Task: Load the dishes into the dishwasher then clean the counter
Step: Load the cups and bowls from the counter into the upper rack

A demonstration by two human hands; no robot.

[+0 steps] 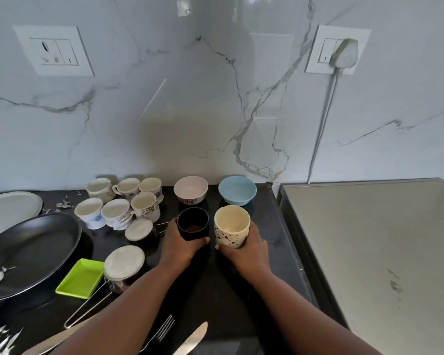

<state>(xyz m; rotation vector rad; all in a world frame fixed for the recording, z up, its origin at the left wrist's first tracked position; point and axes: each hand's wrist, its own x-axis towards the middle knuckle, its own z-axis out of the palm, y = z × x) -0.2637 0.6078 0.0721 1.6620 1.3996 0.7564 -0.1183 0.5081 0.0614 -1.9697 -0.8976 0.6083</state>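
Two handleless cups stand side by side at the lower middle of the frame on the black counter (231,290), each held by one hand. The left hand (181,245) curls its fingers round the dark cup (192,222), a black tumbler with a brown residue on its bottom. The right hand (246,248) wraps the cream cup (231,225), pale inside and printed outside with small dark marks. Both cups are upright, long axes vertical, mouths open toward the top; whether their bases touch the counter I cannot tell.

Just above them in the frame sit a white bowl with a floral band (190,189) and a light blue bowl (237,190), both mouth up. To the left a cluster of six floral teacups (121,201) stands upright. Two jars with white lids (124,262) stand below the teacups, beside a lime green rectangular dish (81,278). A black pan (31,254) and a pale plate (10,208) fill the left edge. A fork (162,331) and a table knife (192,338) lie at the bottom of the frame, their tips pointing toward the upper right. A steel surface (377,252) takes up the right of the frame, and a marble wall (190,111) rises behind.
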